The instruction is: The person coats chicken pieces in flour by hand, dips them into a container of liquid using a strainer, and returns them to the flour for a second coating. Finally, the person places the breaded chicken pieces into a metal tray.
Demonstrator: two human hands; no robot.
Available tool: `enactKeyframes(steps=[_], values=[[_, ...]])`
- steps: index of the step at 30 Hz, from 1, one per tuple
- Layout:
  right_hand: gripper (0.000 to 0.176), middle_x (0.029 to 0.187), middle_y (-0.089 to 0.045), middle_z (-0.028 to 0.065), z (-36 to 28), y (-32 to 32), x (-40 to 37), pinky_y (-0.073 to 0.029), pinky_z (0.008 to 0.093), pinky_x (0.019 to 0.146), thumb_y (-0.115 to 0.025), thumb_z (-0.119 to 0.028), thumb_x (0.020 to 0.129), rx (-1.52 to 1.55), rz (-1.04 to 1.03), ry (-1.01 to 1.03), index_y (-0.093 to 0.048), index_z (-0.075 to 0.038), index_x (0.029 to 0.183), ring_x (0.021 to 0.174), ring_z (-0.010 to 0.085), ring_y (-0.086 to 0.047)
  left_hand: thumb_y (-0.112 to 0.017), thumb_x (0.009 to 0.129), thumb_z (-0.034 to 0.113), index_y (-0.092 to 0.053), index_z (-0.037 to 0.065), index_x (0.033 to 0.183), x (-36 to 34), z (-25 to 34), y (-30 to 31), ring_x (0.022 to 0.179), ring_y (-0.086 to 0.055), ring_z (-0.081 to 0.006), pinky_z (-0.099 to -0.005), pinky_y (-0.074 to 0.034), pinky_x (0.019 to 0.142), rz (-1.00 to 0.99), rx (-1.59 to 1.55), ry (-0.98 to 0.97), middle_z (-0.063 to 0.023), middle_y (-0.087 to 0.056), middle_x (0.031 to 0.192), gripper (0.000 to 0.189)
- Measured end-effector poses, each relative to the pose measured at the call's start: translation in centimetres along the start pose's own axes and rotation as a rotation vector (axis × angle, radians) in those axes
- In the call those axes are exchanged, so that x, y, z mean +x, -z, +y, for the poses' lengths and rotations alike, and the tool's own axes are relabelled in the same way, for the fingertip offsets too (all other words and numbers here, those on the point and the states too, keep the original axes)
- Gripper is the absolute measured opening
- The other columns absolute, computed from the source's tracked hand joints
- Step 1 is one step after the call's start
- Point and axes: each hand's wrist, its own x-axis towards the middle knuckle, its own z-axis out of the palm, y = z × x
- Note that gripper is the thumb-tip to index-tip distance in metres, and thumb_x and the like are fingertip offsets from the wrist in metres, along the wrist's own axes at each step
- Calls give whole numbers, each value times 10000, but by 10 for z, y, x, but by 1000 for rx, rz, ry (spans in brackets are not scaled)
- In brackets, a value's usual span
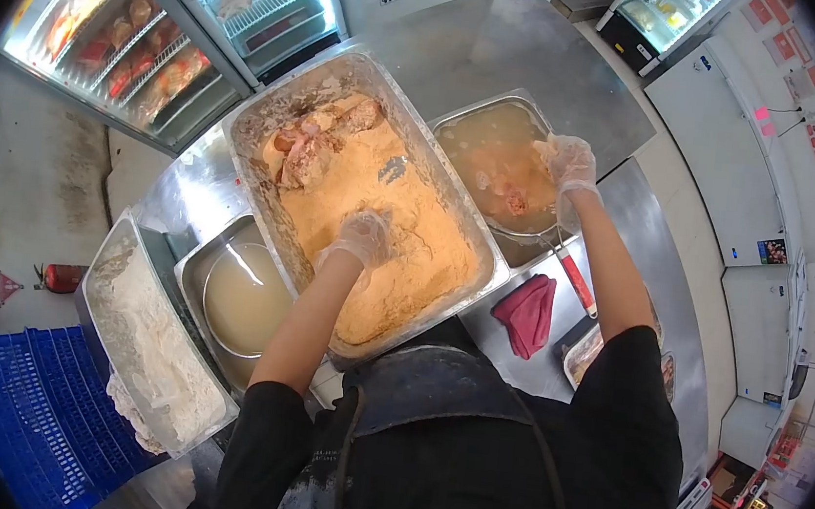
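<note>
1. Left hand [362, 235], clear-gloved: palm down, fingers spread in loose orange-tan breading crumb [407, 264]; nothing clasped.
2. Right hand [568, 164]: fingers curled above wet pinkish meat pieces [509, 198]; cannot tell whether it grips.
3. Meat sits in brown marinade, smaller steel pan [481, 107].
4. Judged soft and slippery; take the thickest part with the whole hand.
5. Crumb is dry and fills the large rectangular steel tray [250, 156].

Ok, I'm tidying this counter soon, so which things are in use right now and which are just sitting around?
In use: left hand, orange coating tray, chicken pieces, right hand, pan of brownish liquid.
Lying about: red cloth, white flour, round bowl, blue crate.
</note>
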Motion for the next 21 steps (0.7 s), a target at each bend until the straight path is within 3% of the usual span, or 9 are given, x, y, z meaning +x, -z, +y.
enactKeyframes(steps=[3, 9, 11, 13, 15, 17, 19, 20, 21], values=[[234, 863, -675, 161, 25, -37, -2, -508, 415, 716, -631, -333, 839, -91, -70, -21, -702, -110, 853, 791, 326, -654, -435, 919, 416, -352, 88, 1436, 17, -11, -32, 1237, -503, -272, -385, -390, 1020, -30, -24, -46, -120, -510, 1364, 618], [206, 851, -682, 153, 2, 17, -20, -503, 368, 681, -604, -281, 855, 381, -317, -142, -701, -99, 848, 767, 285, -658, -437, 933, 317, -592, 60, 1210, 3, -12, -28, 1173, -546, -252, -348, -439, 961, -14, -89, -93, -126, -596, 1242, 409], [231, 864, -710, 54, 15, 8, -16, -494, 271, 702, -633, -128, 824, 575, -341, -205, -695, -51, 1033, 751, 115, -626, -456, 924, 318, -627, 53, 1151, 2, -14, -30, 1145, -561, -260, -346, -451, 941, -38, -8, -183, -138, -606, 1220, 389], [246, 904, -709, 46, 25, 1, -13, -495, 262, 712, -627, -116, 827, 390, -200, -86, -690, -43, 1054, 771, 100, -622, -625, 838, 401, -551, -26, 1231, -26, -7, 17, 1092, -580, -337, -382, -463, 917, -5, -685, 163, -232, -591, 1188, 585], [262, 945, -709, 38, 19, 5, -15, -496, 254, 722, -622, -104, 831, 207, -62, 42, -684, -36, 1075, 792, 85, -618, -652, 828, 356, -536, -27, 1247, -29, -14, 6, 1105, -576, -329, -371, -458, 921, 125, -744, 74, -235, -587, 1200, 580], [261, 927, -706, 50, -21, 34, -29, -499, 256, 737, -602, -91, 830, 577, -113, -57, -682, -35, 1073, 779, 124, -630, -679, 818, 310, -521, -28, 1263, -38, -18, 3, 1117, -572, -322, -360, -453, 926, 257, -799, -8, -239, -582, 1212, 581], [259, 877, -693, 107, -68, 42, -52, -501, 264, 725, -596, -126, 836, 762, -56, 90, -688, -49, 1065, 742, 177, -637, -721, 800, 250, -475, -46, 1294, -56, -15, 7, 1138, -562, -282, -356, -443, 940, 252, -1319, 38, -218, -584, 1215, 627], [354, 899, -693, 127, -97, 45, -60, -505, 298, 758, -624, -204, 824, 587, -147, 165, -646, -74, 1153, 792, 200, -649, -721, 800, 250, -475, -46, 1294, -64, -14, 2, 1138, -562, -282, -356, -443, 940, 252, -1320, 43, -218, -584, 1215, 627], [467, 922, -694, 148, -125, 46, -69, -508, 333, 791, -652, -282, 813, 406, -228, 236, -604, -99, 1240, 841, 224, -660, -735, 795, 242, -454, -51, 1308, -71, -11, -2, 1134, -557, -270, -358, -437, 947, 237, -1734, -49, -206, -582, 1219, 655]])
